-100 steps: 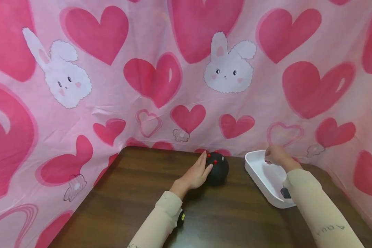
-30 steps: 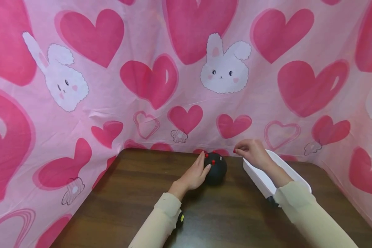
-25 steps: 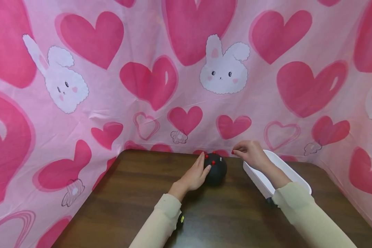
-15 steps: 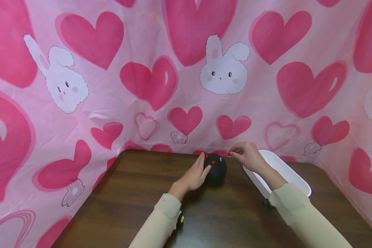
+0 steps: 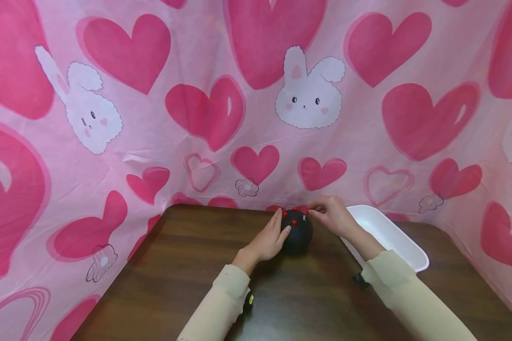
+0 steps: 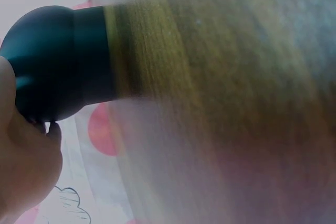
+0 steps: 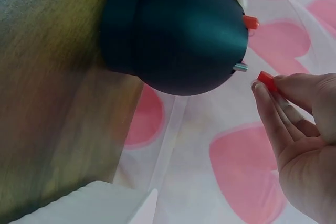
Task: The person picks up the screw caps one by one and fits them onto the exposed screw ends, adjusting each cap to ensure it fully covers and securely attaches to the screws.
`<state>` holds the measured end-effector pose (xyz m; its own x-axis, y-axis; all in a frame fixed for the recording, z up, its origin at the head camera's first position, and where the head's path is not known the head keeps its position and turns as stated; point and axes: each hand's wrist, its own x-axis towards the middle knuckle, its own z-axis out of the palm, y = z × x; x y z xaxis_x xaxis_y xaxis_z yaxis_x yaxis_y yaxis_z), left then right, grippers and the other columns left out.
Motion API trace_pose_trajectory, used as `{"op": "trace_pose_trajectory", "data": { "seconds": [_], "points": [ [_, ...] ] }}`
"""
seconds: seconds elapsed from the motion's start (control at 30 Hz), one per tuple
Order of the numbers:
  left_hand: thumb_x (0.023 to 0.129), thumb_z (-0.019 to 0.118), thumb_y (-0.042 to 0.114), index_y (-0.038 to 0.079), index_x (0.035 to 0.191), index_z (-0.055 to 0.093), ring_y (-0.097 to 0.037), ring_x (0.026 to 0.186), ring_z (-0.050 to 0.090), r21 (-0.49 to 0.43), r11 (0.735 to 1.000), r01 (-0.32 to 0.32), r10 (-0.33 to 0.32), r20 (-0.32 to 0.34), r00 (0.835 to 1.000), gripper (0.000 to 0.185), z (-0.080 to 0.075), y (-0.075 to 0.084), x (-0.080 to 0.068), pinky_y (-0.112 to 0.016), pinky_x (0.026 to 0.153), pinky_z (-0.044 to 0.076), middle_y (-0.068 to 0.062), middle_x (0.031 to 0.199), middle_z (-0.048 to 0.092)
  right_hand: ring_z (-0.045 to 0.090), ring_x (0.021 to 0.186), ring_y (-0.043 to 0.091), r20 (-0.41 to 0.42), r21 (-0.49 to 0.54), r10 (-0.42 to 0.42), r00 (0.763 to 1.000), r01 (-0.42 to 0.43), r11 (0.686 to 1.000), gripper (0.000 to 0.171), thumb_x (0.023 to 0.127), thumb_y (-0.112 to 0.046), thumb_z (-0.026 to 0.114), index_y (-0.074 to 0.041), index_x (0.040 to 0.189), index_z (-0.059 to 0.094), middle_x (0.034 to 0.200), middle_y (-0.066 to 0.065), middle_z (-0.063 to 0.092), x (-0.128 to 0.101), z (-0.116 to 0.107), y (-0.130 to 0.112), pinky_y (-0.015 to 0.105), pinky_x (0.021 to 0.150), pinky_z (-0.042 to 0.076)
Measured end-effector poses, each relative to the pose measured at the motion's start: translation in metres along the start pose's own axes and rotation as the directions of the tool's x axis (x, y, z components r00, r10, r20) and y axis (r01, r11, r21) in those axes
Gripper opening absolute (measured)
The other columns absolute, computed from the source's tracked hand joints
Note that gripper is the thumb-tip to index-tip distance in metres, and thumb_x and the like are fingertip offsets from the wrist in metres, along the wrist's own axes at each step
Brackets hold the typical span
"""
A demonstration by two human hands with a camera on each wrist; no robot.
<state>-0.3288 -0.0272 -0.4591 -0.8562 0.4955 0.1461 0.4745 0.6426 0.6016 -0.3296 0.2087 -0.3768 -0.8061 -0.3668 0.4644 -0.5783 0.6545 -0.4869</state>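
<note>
A black ball (image 5: 299, 233) studded with small red pins (image 5: 295, 222) sits at the far middle of the brown table (image 5: 175, 265). My left hand (image 5: 269, 237) cups its left side, fingers up the side and thumb on the front. My right hand (image 5: 310, 211) is at the ball's upper right and pinches a red-headed pin (image 7: 266, 81) between thumb and fingertips. In the right wrist view the pin is a little way off the ball (image 7: 178, 35), which carries a red pin (image 7: 251, 22) and a grey one (image 7: 240, 67). The left wrist view has the ball (image 6: 58, 61) against my palm (image 6: 26, 171).
A white rectangular tray (image 5: 403, 246) lies to the right of the ball, behind my right forearm. A pink cloth with hearts and rabbits (image 5: 307, 94) hangs close behind and around the table. Bare wood stretches from the ball toward the near edge.
My right hand has come left from over the white tray to the ball's upper right, with a red pin pinched. The left hand and the ball have stayed put.
</note>
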Motion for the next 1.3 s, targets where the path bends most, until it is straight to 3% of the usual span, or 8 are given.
{"op": "trace_pose_trajectory", "data": {
  "seconds": [0.9,1.3],
  "points": [
    [0.11,0.033,0.049,0.001,0.164,0.006,-0.024,0.157,0.016,0.007,1.0,-0.01,0.01,-0.01,1.0,0.077,0.004,-0.001,0.0,-0.041,0.126,0.019,-0.01,0.173,0.006,0.074,0.081,0.024,0.059,-0.004,-0.023,0.998,0.023,1.0,0.012,0.086,0.001,0.079,-0.002,0.098,0.08,0.092,0.01,0.077,-0.004,0.02,0.008,0.044,0.079,0.062],
    [0.11,0.034,0.048,0.003,0.164,0.003,-0.024,0.158,0.013,0.007,1.0,-0.005,0.005,0.0,1.0,0.077,-0.001,-0.003,0.005,-0.04,0.126,0.018,-0.009,0.173,0.004,0.074,0.084,0.027,0.018,0.003,0.011,1.0,-0.011,1.0,0.011,0.086,0.001,0.078,-0.002,0.096,0.081,0.092,0.012,0.077,-0.001,0.025,0.012,0.047,0.081,0.062]
  ]
}}
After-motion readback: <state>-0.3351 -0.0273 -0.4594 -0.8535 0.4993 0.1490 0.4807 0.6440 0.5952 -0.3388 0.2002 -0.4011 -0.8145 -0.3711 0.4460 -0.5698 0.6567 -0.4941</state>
